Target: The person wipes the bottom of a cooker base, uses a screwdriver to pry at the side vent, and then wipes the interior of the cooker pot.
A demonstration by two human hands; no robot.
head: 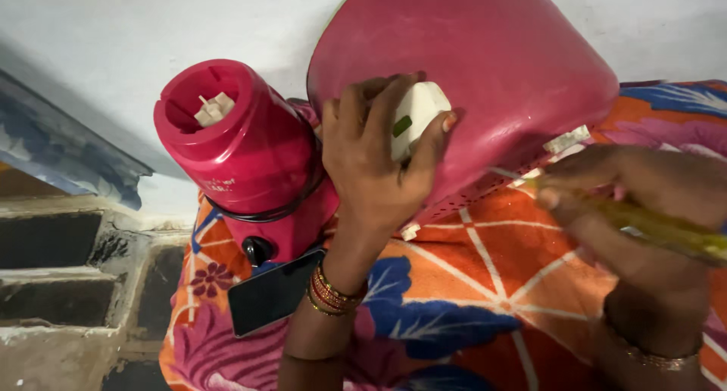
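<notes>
while right fingers [564, 198] pinch a yellow-green screwdriver [666, 228], left fingers [424, 145] clamp a white plug [418, 114] — green-marked.

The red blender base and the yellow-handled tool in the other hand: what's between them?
In the head view, between the blender base and the tool in the right hand sits the left hand gripping a white plug against a tipped pink tub.

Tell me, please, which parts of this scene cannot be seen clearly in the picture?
- Head view: the left hand covers much of the white plug.
- The yellow-green tool in the right hand is blurred and cut off by the right edge.
- The pink tub is cut off at the top edge.
- The mixer base hides part of the phone.
</notes>
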